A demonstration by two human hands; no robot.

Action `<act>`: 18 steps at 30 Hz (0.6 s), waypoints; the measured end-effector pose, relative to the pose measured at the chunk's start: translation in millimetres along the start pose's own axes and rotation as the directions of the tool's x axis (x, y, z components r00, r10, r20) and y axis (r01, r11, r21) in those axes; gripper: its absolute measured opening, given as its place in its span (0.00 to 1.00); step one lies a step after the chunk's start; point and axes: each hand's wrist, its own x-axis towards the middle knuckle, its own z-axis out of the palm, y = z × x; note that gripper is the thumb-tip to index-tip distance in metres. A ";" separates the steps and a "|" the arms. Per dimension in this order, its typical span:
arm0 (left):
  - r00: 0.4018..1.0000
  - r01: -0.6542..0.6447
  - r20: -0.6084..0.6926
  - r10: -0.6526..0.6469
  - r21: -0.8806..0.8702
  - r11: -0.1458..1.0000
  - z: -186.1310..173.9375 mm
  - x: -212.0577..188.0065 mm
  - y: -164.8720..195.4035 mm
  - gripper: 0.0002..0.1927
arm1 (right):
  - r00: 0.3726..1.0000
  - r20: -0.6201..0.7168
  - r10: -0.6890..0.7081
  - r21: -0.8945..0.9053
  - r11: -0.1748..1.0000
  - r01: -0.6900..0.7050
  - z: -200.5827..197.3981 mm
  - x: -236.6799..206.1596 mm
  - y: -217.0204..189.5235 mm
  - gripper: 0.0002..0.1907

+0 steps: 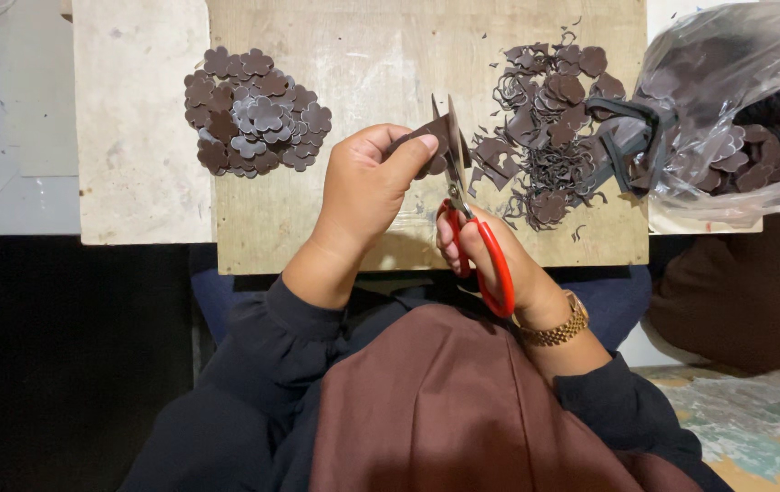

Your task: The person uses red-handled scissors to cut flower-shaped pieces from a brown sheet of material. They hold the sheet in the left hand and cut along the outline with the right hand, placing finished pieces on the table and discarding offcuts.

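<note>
Left hand (363,187) fingers pinch dark brown piece (428,138) above table (354,64); right hand (490,255) fingers clamp red-handled scissors (467,223) (blades meeting piece). Risk: thumb near blades, nick likely; thin piece may slip, cut wanders.

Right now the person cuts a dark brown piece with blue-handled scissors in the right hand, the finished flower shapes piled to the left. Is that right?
Not quite. The head view shows the scissors have red handles, not blue. The right hand works them on the dark brown piece held by the left hand; the flower shapes lie left.
</note>
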 end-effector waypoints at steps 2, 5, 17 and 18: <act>1.000 -0.006 0.007 0.006 -0.010 1.000 1.0 -1.5 1.4 0.08 | 1.000 -0.001 0.003 -0.004 1.000 -0.003 -1.1 -0.2 0.2 0.29; 1.000 0.004 0.004 -0.003 -0.012 1.000 1.3 -2.3 4.3 0.08 | 1.000 -0.025 -0.006 -0.022 1.000 0.005 -2.4 0.2 2.0 0.29; 0.999 0.037 0.023 -0.037 -0.018 0.999 -6.3 -0.1 1.0 0.08 | 0.998 -0.059 0.026 -0.044 0.999 -0.028 -5.1 -0.5 10.2 0.25; 0.999 0.038 0.028 -0.038 -0.024 0.999 -7.1 0.7 0.6 0.08 | 0.997 -0.071 0.037 -0.054 0.998 -0.041 -5.1 -0.5 11.3 0.24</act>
